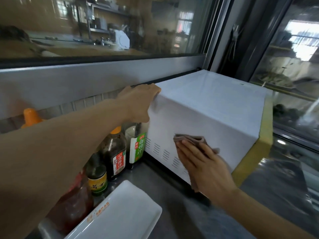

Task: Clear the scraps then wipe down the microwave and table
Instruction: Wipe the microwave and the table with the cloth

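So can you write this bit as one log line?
step: wiping microwave side | right hand: presses cloth flat | left hand: grips rear corner

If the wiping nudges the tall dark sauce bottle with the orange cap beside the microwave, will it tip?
Possibly. The sauce bottle is tall on a narrow base, so it looks tippy. It seems nearly full, which should steady it. The green-labelled bottle stands close beside it and the microwave just beyond, so a fall that way would probably be stopped.

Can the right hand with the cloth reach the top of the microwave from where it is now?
Probably yes: the right hand presses the cloth on the microwave side, and nothing lies on the top.
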Motion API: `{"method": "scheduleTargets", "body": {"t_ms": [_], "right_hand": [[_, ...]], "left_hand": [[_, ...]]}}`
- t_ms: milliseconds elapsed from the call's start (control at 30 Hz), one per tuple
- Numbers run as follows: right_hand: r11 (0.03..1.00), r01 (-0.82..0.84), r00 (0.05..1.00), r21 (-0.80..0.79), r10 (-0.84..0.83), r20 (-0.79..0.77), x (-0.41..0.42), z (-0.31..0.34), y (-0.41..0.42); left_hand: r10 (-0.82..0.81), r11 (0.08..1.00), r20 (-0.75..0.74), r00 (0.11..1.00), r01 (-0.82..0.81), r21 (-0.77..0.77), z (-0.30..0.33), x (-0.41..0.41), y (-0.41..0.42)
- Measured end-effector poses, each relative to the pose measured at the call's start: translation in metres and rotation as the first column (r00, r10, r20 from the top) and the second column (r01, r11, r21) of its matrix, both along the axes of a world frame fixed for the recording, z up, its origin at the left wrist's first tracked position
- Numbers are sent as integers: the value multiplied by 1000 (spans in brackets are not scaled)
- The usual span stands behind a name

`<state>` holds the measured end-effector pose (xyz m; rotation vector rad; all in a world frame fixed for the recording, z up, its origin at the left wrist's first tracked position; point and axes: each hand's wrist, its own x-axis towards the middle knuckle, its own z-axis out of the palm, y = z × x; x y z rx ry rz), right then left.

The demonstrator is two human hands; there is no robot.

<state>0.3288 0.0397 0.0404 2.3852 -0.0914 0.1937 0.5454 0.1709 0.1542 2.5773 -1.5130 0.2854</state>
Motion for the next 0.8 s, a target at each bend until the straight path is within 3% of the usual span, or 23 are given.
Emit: {"method": "scheduleTargets", "body": {"t_ms": [67, 167, 300, 367, 467, 533, 633, 700, 800], "right_hand": [[997, 10, 990, 77, -20, 138, -21, 25, -3], [999, 17, 963, 30, -24, 267, -39, 56, -12], [998, 63, 930, 5, -61, 362, -36, 44, -11], [998, 49, 962, -35, -38, 269, -34, 16, -12], [990, 15, 1000, -142, -18, -18, -39, -22, -9], [984, 5, 998, -178, -17, -68, -46, -23, -9], [990, -18, 993, -137, 33, 110, -55, 0, -15], [995, -57, 949, -87, 81, 305, -58, 22, -24], [997, -23, 894, -80, 56, 444, -52, 32, -29]], "left_hand": [[2, 1000, 48, 999, -1, -16, 1, -8, -2], [-73, 997, 50, 996, 74, -26, -7, -23, -9], [-104, 991, -12, 994, 103, -87, -23, -30, -14], [-104, 988, -12, 994, 102, -117, -27, -27, -13], [-111, 985, -22, 994, 107, -137, -31, -27, -13], [-111, 982, -36, 993, 104, -155, -32, -28, -14], [-113, 981, -38, 993, 106, -160, -32, -29, -15], [-114, 983, -33, 993, 108, -151, -32, -28, -16], [-140, 978, -40, 989, 131, -163, -35, -25, -18]]}}
